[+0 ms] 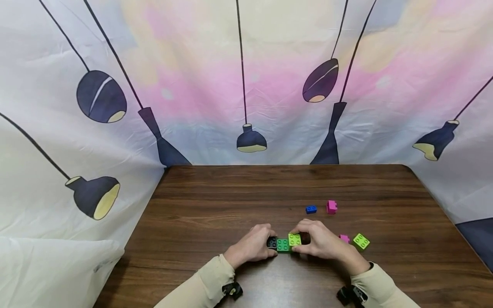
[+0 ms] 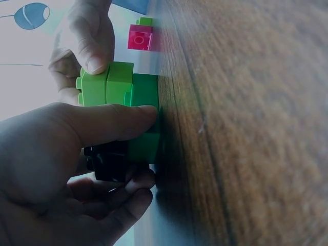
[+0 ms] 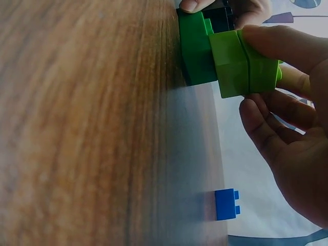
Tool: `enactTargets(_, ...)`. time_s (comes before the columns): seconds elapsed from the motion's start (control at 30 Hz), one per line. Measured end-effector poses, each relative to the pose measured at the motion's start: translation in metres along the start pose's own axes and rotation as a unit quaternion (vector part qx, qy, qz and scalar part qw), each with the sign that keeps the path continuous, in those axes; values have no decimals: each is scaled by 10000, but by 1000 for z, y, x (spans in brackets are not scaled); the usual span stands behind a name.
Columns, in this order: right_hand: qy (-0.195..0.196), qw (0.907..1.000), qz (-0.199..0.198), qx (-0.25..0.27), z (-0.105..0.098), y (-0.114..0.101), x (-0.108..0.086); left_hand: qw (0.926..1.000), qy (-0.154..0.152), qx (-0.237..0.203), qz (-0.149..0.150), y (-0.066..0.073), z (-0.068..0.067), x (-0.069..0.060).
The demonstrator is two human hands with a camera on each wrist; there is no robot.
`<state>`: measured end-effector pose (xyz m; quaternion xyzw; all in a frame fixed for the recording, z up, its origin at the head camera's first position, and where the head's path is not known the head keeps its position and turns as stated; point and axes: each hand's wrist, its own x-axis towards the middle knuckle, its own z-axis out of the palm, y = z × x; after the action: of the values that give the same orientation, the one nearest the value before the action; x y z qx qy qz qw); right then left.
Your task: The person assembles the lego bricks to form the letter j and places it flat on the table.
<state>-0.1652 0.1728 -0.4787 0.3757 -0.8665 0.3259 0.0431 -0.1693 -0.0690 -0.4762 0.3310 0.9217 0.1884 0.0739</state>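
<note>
A long dark green toy brick point(image 1: 283, 245) rests on the table, with a black brick point(image 2: 110, 161) on its left end. My left hand point(image 1: 253, 244) grips this end, its thumb pressed along the green brick's near side. Two stacked lime green bricks point(image 3: 246, 64) are at the right end of the green one, pinched between thumb and fingers of my right hand point(image 1: 320, 241). They stick out a little past the green brick's end. Whether they are fully pressed onto its studs I cannot tell.
Beyond my right hand lie a small blue brick point(image 1: 311, 209) and a pink brick point(image 1: 331, 207). Right of that hand, another pink brick point(image 1: 344, 238) is partly hidden, beside a loose lime green brick point(image 1: 360, 242). A printed cloth point(image 1: 215, 85) hangs behind the wooden table point(image 1: 215, 188).
</note>
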Motion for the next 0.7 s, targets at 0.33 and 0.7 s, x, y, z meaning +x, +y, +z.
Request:
enactTargets(0.33,-13,10000,92,7,0,-1,0,10000,-10,-73,-27,0,-1,0)
enactTargets(0.7,236,9997,12,-3,4,0,-2,10000,-19,-68,35,0,-1,1)
